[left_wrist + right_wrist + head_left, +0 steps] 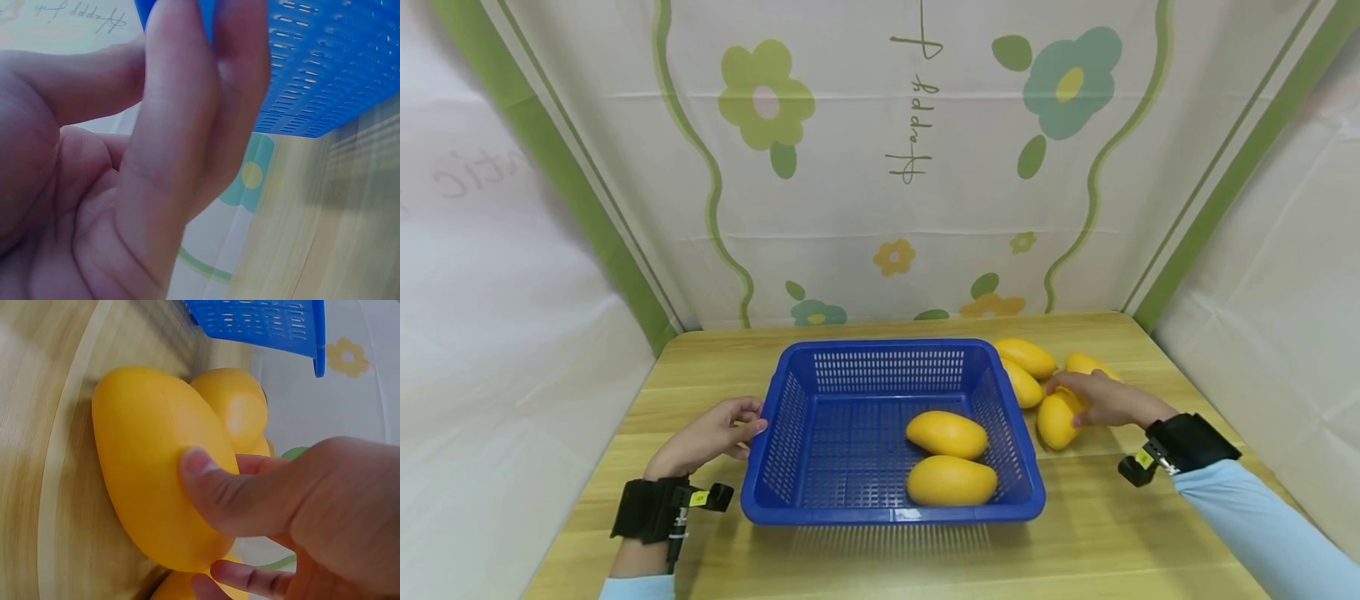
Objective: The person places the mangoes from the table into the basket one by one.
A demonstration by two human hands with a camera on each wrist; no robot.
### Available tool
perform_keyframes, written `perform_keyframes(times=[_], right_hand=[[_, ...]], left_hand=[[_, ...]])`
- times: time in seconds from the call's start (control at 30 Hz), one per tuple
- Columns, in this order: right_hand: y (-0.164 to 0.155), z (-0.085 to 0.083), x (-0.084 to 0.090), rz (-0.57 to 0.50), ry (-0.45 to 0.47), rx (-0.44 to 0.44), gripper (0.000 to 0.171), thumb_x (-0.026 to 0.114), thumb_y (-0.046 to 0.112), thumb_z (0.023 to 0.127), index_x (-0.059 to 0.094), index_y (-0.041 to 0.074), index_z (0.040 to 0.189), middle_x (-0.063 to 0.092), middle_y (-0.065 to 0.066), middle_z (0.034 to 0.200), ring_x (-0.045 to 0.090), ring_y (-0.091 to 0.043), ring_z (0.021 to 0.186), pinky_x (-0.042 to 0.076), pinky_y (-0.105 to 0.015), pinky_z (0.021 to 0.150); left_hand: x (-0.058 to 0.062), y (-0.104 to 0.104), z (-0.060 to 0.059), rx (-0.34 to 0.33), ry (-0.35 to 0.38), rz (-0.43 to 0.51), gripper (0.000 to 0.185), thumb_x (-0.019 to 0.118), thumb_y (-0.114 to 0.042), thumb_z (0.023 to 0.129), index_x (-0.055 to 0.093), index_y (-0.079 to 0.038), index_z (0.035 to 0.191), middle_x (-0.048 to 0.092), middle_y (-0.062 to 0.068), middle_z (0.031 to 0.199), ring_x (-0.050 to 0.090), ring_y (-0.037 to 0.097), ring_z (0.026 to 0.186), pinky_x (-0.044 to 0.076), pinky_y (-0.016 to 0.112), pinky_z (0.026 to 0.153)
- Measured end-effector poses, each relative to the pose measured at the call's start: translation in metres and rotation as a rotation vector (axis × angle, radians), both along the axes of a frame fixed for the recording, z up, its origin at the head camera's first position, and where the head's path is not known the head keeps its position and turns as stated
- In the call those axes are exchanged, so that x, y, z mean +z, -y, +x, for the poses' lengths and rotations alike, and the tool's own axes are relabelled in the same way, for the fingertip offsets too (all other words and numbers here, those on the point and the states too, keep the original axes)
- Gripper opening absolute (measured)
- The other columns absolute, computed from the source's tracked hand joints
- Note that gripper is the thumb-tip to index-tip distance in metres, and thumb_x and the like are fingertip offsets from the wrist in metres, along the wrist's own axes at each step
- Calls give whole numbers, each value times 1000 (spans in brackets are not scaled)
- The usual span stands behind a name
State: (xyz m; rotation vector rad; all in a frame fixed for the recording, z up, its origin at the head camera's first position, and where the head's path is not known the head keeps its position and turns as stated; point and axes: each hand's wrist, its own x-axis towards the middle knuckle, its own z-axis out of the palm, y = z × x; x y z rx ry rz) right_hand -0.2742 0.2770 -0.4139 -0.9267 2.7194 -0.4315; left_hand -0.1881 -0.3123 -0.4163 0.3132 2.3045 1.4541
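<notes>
A blue plastic basket (pixel 891 515) with slotted walls stands on the table, two yellow mangoes (pixel 946 435) lying in its right half. At the basket's left rim, my left hand (pixel 718 433) holds the edge between thumb and curled fingers; the left wrist view shows the fingers against the blue wall (pixel 325 62). To the right of the basket, my right hand (pixel 1101 398) grips a mango (pixel 1057 423) that lies on the table. Its thumb presses the near side of that mango (pixel 156 462) in the right wrist view, and the far fingers are partly hidden.
Beside the basket's right wall lie more mangoes (pixel 1028 358), with another mango (pixel 1086 364) behind my right hand. The wooden table (pixel 700 367) is walled at the back by a flower-print cloth (pixel 850 192), with white cloth (pixel 1277 250) at both sides.
</notes>
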Motion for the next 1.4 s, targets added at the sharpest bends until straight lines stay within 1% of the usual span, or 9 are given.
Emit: perform_keyframes(times=[0.23,0.3,0.43,0.5,0.6,0.67,0.8,1.13,1.4], right_hand=[[0,2,-2,-22,12,-22,48,79,5,80,62,2,125,57,-28,134,44,-55,129,31,-69,100],[0,3,-4,-16,-3,-19,48,80,7,80,63,3,125,57,-29,134,43,-55,129,32,-65,99],[1,4,-4,-4,-35,-15,47,81,10,80,64,4,124,61,-25,131,50,-49,121,36,-47,89],[2,6,-5,1,-46,-21,46,81,12,80,65,5,122,61,-24,130,50,-48,119,35,-43,86],[3,8,-5,7,-42,-33,45,82,13,79,67,7,121,59,-28,131,48,-52,119,38,-48,87],[3,9,-6,16,-26,-23,46,82,15,79,67,6,121,58,-30,132,45,-57,123,40,-58,92],[4,9,-8,49,4,12,51,82,18,80,65,2,124,62,-26,129,50,-54,122,39,-67,99],[2,11,-7,39,121,-48,53,81,18,81,60,6,128,63,-20,128,59,-42,116,44,-65,99],[2,11,-8,49,116,-66,54,84,23,78,61,5,124,66,-16,123,61,-35,110,47,-60,96]], left_hand=[[1,0,0,2,1,1,38,54,-22,104,49,9,124,60,18,108,68,25,88,62,38,75],[0,0,0,2,0,-1,37,54,-22,104,49,9,124,60,18,108,68,24,88,62,38,75],[0,0,1,10,-3,-9,37,54,-22,104,49,9,124,59,19,109,68,24,88,62,38,75],[0,0,1,14,-5,-14,37,54,-22,104,49,9,124,59,19,109,68,24,88,62,38,75],[0,0,1,13,-4,-12,37,54,-21,104,49,9,124,59,18,108,68,24,88,62,38,75],[0,1,1,10,0,-7,37,54,-21,104,49,9,124,59,18,108,68,24,88,62,38,75],[0,0,1,5,1,0,37,54,-21,104,49,9,124,60,18,108,68,24,88,62,38,75],[0,0,1,4,9,9,37,53,-20,104,48,10,125,60,18,108,69,24,89,62,39,76],[1,0,1,4,7,6,36,53,-21,104,49,9,124,60,18,108,69,24,89,62,39,76]])
